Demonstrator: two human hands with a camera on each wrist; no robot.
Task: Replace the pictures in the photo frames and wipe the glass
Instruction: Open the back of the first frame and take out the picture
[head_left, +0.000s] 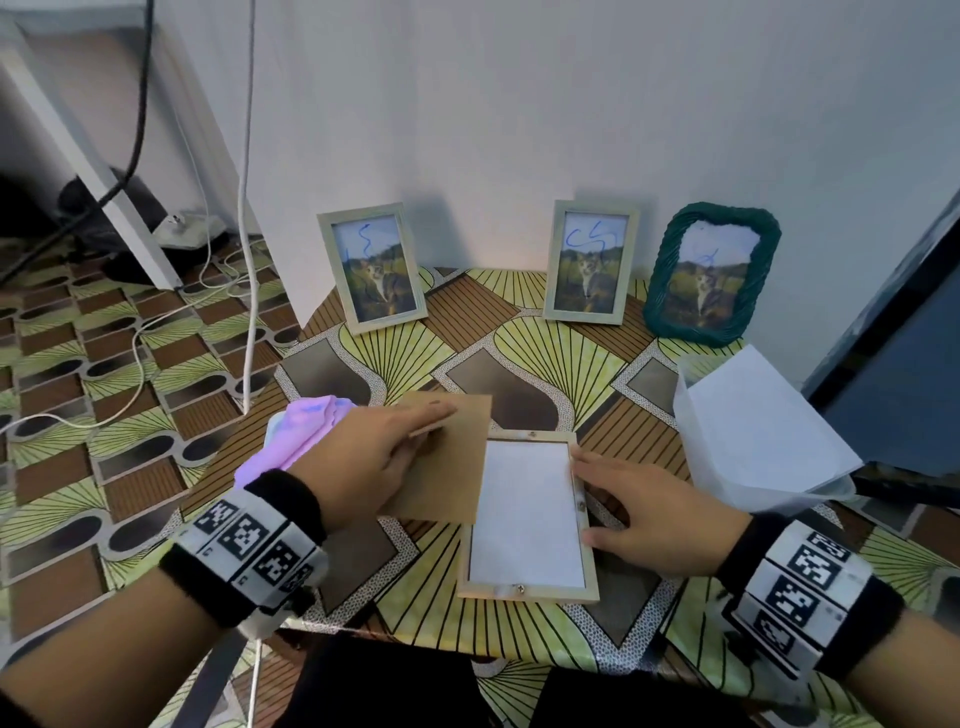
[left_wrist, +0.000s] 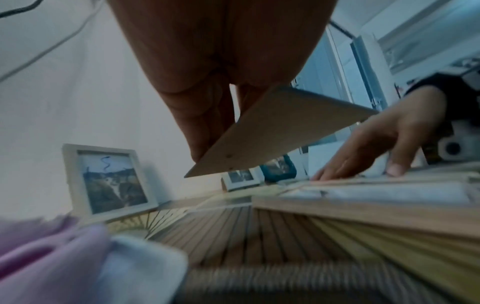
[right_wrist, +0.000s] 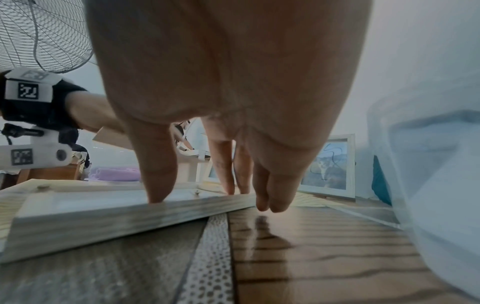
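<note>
A pale wooden frame (head_left: 584, 525) lies face down on the patterned table (head_left: 524, 374), with a white sheet (head_left: 527, 514) showing in its opening. My left hand (head_left: 363, 457) holds the brown backing board (head_left: 447, 467) lifted and tilted just left of the frame; in the left wrist view my fingers (left_wrist: 207, 123) pinch the board (left_wrist: 272, 131) above the table. My right hand (head_left: 644, 514) rests with straight fingers on the frame's right edge; in the right wrist view my fingertips (right_wrist: 158, 193) press on the frame (right_wrist: 103, 214).
Three framed cat pictures lean on the wall: two pale frames (head_left: 371, 267) (head_left: 589, 262) and a green woven one (head_left: 709, 273). A pink cloth (head_left: 296, 431) lies at the left, a translucent bin with white sheets (head_left: 753, 431) at the right. Cables (head_left: 249, 208) hang at the left.
</note>
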